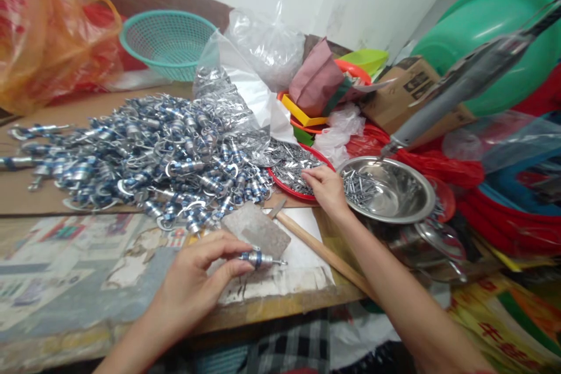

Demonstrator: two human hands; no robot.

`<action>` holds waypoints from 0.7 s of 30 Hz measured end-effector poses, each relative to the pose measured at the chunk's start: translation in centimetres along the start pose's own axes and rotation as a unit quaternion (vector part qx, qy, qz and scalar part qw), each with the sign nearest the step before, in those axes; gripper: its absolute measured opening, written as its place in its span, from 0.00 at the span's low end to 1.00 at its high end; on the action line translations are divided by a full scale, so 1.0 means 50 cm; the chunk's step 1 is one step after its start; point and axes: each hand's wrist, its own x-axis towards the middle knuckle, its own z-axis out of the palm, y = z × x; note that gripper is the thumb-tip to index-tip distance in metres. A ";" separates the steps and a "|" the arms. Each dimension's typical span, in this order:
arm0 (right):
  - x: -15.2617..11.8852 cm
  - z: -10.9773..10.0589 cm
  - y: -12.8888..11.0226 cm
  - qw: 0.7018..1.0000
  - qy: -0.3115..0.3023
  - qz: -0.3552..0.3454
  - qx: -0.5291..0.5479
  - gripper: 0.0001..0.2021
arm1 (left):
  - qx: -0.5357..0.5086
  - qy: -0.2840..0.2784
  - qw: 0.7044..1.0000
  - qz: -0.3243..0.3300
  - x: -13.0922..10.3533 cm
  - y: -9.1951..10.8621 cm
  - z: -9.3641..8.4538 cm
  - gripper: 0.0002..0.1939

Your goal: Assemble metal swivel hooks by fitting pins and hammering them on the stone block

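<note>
My left hand (210, 274) is closed, pinching a metal expansion bolt (258, 258) with blue bands between thumb and fingers. The bolt lies roughly level, its thin end pointing right, over the near edge of a flat grey block (256, 228). My right hand (326, 187) reaches over a red-rimmed tray (302, 196) of small metal pins (291, 166). Its thumb and fingers are pressed together at the pins; whatever is between them is too small to make out. A hammer (319, 245) with a wooden handle rests right of the block.
A large heap of similar blue-banded hook bolts (144, 152) covers the left side. Beside my right forearm sits a steel bowl (421, 198) holding metal pins. A grey tool shaft (460, 87) slants above it. Behind stand a turquoise basket (170, 41) and plastic bags (267, 47).
</note>
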 end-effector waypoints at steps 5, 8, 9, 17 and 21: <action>-0.134 -0.010 -0.147 0.975 -0.094 -0.002 0.202 0.08 | -0.038 0.043 0.998 -0.008 -0.011 -0.015 0.009 0.17; -0.194 -0.010 -0.202 0.954 -0.112 0.007 0.278 0.12 | -0.058 0.043 0.997 0.014 -0.012 -0.017 0.013 0.20; -0.203 -0.009 -0.210 0.950 -0.111 0.009 0.293 0.13 | -0.057 0.044 0.997 0.022 -0.012 -0.015 0.014 0.20; -0.217 -0.005 -0.198 0.941 -0.098 -0.015 0.324 0.12 | -0.067 0.038 0.997 0.023 -0.015 0.012 0.006 0.07; -0.238 -0.009 -0.181 0.957 -0.065 -0.146 0.244 0.16 | -0.137 0.039 0.987 -0.076 -0.020 0.024 0.000 0.06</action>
